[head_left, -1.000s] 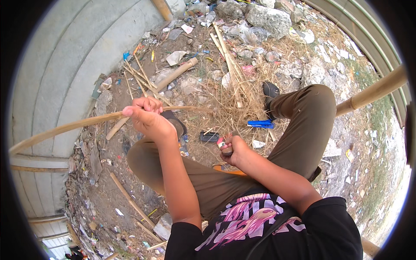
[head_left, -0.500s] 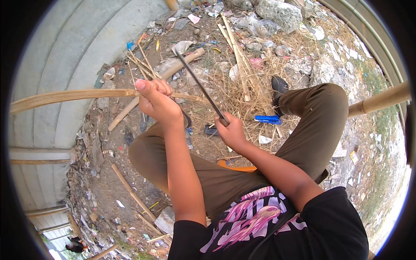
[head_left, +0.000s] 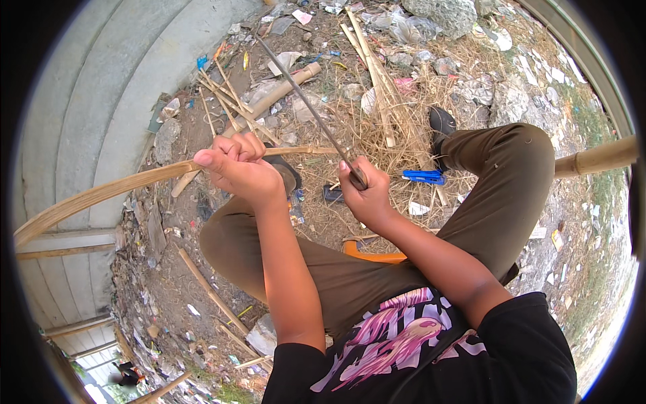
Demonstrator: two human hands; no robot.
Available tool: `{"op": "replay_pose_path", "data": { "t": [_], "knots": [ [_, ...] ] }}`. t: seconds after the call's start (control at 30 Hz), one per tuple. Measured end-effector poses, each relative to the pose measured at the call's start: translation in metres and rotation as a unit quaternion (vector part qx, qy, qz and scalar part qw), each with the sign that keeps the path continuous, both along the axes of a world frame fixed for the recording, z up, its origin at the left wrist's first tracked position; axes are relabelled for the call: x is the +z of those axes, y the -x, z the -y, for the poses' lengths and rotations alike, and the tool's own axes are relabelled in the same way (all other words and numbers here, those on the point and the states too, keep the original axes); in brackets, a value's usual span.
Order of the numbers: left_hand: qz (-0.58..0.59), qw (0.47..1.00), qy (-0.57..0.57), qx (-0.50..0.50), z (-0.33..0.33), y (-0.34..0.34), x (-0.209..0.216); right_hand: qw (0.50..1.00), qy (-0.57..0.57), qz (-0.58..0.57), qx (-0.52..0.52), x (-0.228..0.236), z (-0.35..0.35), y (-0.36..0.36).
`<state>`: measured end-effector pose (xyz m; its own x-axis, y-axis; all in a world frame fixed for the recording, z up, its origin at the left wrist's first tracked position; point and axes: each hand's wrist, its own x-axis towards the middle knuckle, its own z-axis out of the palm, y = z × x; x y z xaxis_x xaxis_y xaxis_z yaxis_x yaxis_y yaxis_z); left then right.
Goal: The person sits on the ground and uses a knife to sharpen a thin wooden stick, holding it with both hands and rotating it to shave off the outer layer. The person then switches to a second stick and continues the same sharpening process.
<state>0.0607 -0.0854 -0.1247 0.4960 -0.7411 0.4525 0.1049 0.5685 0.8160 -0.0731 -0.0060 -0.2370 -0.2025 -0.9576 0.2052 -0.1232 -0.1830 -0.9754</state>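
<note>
My left hand (head_left: 243, 168) is closed around a long split bamboo strip (head_left: 111, 190), thumb pointing left along it. The strip bows away to the left edge of the view, and its shorter end sticks out to the right of my fist. In my right hand (head_left: 367, 196) is the handle of a long, dark-bladed knife (head_left: 304, 99), slanting up and to the left. The strip's right end lies close to the blade near my right fist; whether they touch I cannot tell.
An orange stool (head_left: 373, 256) shows between my legs. Bamboo strips (head_left: 372, 71), a bamboo pole (head_left: 286, 87), a blue plastic object (head_left: 424, 176) and litter lie on straw-strewn ground. A grey wall (head_left: 108, 81) curves along the left; a bamboo pole (head_left: 599, 157) stands out at right.
The strip's long left end has swung down toward me, and my left wrist has turned with it. The knife's tip has moved farther away. Both hands keep their hold.
</note>
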Motion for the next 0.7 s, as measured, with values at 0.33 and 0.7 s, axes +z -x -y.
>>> {"op": "replay_pose_path", "data": {
  "t": [0.33, 0.7],
  "knots": [
    [0.003, 1.0, 0.001, -0.009, -0.001, -0.014, -0.002, 0.98, -0.165, -0.106, 0.034, -0.007, 0.014, 0.005],
    [0.02, 1.0, 0.0, -0.022, -0.002, -0.011, -0.004, 0.939, -0.296, -0.14, 0.102, -0.062, 0.008, -0.003]
  ]
}}
